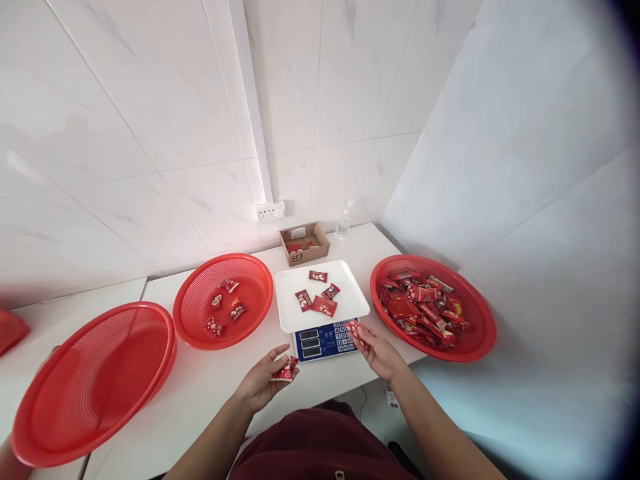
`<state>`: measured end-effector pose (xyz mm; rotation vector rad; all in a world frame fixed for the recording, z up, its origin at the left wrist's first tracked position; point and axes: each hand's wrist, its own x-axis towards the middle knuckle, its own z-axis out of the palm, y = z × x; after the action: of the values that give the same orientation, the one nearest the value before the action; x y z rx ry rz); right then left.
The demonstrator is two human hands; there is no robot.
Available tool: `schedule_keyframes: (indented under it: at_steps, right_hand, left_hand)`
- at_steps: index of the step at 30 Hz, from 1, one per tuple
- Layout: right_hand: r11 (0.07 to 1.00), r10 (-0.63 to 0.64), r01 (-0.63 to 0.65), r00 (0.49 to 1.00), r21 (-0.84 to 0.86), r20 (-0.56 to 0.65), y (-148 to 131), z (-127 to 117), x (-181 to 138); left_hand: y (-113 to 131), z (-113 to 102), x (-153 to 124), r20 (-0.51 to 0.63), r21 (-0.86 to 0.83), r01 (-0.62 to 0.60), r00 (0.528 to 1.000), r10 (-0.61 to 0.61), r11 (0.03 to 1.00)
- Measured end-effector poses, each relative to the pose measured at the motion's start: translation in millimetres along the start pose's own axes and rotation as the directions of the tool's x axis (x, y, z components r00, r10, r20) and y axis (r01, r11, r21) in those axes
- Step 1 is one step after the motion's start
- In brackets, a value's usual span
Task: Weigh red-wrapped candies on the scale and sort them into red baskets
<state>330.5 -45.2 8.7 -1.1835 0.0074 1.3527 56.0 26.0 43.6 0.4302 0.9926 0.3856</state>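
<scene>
My left hand (265, 379) is closed around a red-and-white candy packet (286, 369), just in front of the scale. A second red-and-white candy packet (354, 329) is pinched in my right hand (379, 352), over the scale's keypad. The digital scale (327, 341) has a blue panel with dark displays. On its white tray (295, 277) lie several red wrapped candies (324, 305). To the right, a red basket (483, 319) is heaped with red candy packets (425, 303). Another red mesh basket (257, 280), left of the scale, holds several candies (237, 308).
At the far left stands a red basket (65, 393), with part of another person's arm (13, 460) beside it. Behind the scale are a small cardboard box (316, 253) with red packets inside and a clear plastic bottle (344, 223). A power socket (271, 211) is on the wall.
</scene>
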Motion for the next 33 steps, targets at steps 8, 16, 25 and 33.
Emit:
schedule_keyframes:
  at_steps: [8,16,25,33]
  right_hand:
    - [0.948,-0.181,0.14,0.976,-0.284,-0.122,-2,21,16]
    - [0.879,-0.048,-0.02,0.99,-0.477,-0.131,33,-19,-24]
    - [0.824,-0.097,-0.001,0.985,-0.566,-0.143,38,-42,-33]
    - [0.779,-0.066,-0.035,0.988,-0.626,-0.138,36,-41,-27]
  left_hand:
    - [5,6,-9,-0.039,-0.029,-0.087,0.996,0.086,0.996]
    - [49,38,39,0.123,0.319,-0.36,0.933,0.338,0.877]
    - [80,68,101,0.042,0.501,-0.533,0.802,0.596,0.682]
    - [32,-68,33,0.018,0.966,-0.212,0.621,0.784,0.146]
